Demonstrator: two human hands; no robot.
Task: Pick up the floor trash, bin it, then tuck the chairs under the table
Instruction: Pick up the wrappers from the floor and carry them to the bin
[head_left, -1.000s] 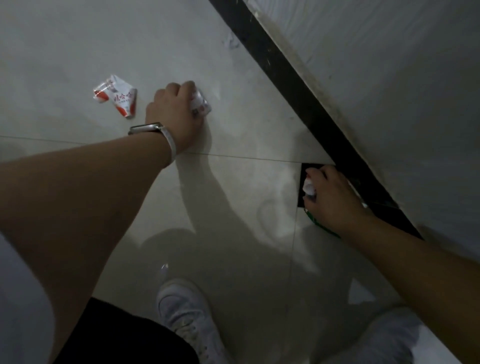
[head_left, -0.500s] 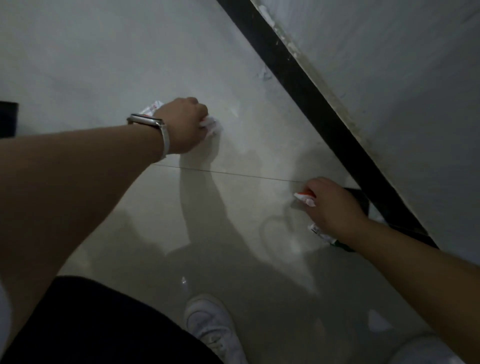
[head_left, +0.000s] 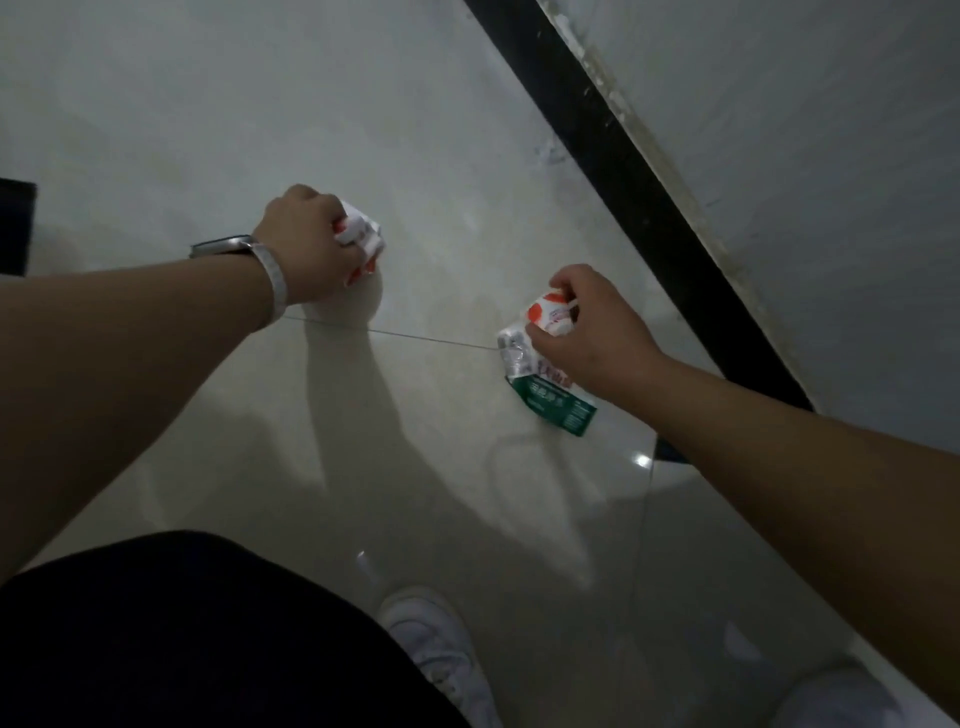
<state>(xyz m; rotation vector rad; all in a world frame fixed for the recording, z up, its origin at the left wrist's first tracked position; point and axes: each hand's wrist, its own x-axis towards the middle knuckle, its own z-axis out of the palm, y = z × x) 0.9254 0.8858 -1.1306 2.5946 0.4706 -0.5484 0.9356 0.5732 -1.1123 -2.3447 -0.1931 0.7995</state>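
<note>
**Clearing litter off a tiled floor, both fists full**

Bending low over pale floor tiles (head_left: 452, 130), a person grips trash in each hand. Left hand (head_left: 306, 244), w/ a light band on the wrist (head_left: 272, 280), is closed tight round crumpled red-and-white wrappers (head_left: 361, 239); they bulge out past the knuckles. Right hand (head_left: 587, 332) is clenched on a red-and-white packet (head_left: 550, 312) plus a crushed silver piece (head_left: 514, 348), while a green-and-white pack (head_left: 558, 402) hangs below the fist, appearing just clear of the floor.

Bunching several scraps per fist likely saves trips to the bin, which isn't in view; no table or chairs visible either. Both loads look secure, though the dangling green pack seems the likeliest to slip.

Print shows on the green pack and the red-and-white packet, but it's too small & blurred to read; no brand can be made out.

A black skirting strip (head_left: 623, 171) runs along the grey wall (head_left: 805, 156) at right. White shoes (head_left: 431, 639) stand below, approx. under the arms.
</note>
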